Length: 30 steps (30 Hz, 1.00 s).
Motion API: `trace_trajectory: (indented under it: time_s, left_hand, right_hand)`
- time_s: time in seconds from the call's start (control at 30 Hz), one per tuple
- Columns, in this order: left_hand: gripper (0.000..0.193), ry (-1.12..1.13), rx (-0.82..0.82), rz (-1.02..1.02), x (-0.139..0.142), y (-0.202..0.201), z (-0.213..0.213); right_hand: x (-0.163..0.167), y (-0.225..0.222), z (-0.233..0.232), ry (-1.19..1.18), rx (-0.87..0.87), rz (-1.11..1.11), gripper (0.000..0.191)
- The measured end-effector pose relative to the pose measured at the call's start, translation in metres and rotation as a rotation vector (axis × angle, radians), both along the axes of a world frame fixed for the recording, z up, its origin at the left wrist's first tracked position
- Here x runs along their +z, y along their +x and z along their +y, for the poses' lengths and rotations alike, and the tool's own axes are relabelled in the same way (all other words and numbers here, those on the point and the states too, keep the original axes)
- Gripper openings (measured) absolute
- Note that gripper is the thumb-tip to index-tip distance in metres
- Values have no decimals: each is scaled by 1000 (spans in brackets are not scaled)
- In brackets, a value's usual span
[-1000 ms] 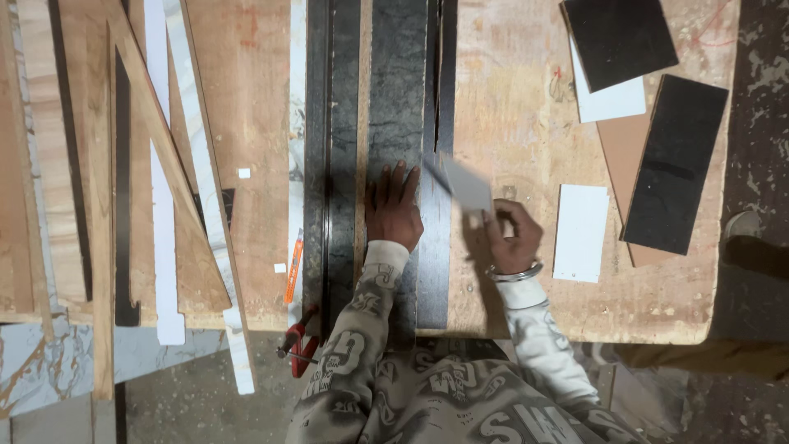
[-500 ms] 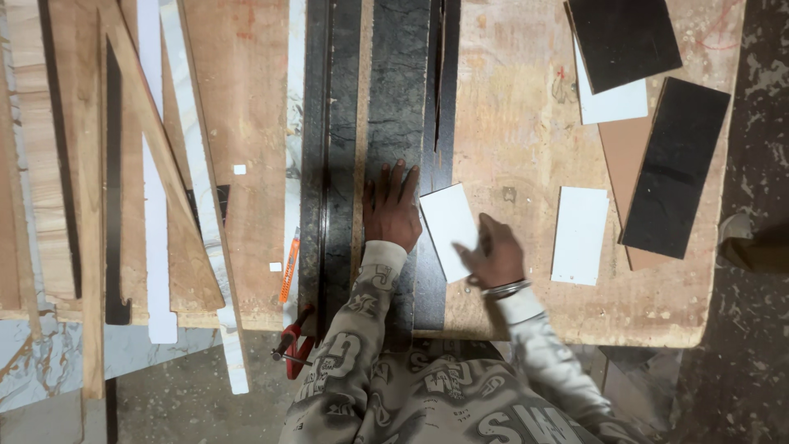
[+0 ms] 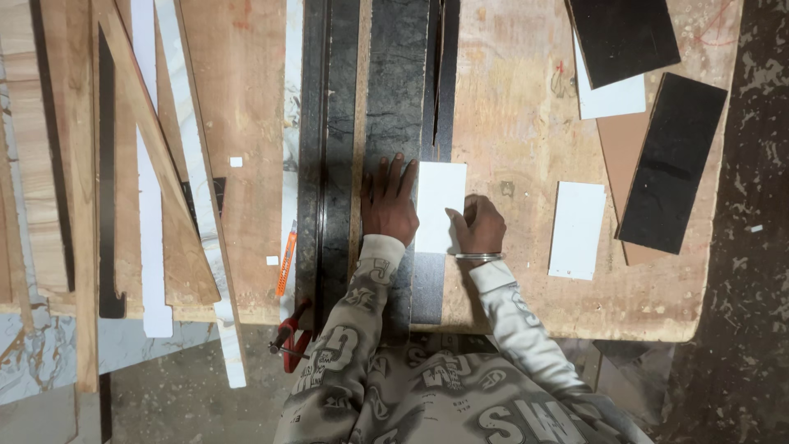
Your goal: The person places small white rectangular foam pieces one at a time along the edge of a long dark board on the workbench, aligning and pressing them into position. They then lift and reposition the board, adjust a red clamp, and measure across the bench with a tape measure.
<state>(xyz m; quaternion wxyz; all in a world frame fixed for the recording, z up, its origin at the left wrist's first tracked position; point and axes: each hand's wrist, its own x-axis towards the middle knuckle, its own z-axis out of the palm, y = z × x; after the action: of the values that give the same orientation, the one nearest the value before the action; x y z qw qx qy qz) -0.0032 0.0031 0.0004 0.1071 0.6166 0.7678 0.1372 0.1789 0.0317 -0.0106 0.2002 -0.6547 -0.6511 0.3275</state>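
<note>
1. Since the earlier frames, the white rectangular piece (image 3: 440,204) has turned from a tilted pose in the right hand to lie flat and square, long side running away from the person, beside the dark stone-patterned strip (image 3: 397,99).
2. Left hand (image 3: 389,203): released, palm down, fingers spread flat on the dark strip, its edge touching the white piece.
3. Right hand (image 3: 479,224): fingers curled loosely, thumb and fingertips resting on the right edge of the white piece; a metal bangle (image 3: 479,257) circles the wrist.
4. White piece: on the wooden workbench (image 3: 518,123), between the two hands, partly over a narrower dark strip.
5. Surroundings: an orange utility knife (image 3: 286,259) lies left of the strips; a second white rectangle (image 3: 577,230) and black panels (image 3: 672,163) lie well apart to the right.
</note>
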Motion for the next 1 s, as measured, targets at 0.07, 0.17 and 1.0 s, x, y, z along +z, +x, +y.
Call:
trace_trajectory:
  time_s: [0.07,0.17,1.0]
  left_hand:
    - [66,-16,-2,-7,1,0,0]
    - [67,-24,7,-5,2,-1,0]
    - [71,-15,-26,49,-1,5,-2]
  right_hand:
    - [0,4,2,66,69,34,45]
    - [1,17,1,162,303,111,75]
    - [-13,13,82,104,475,336,54]
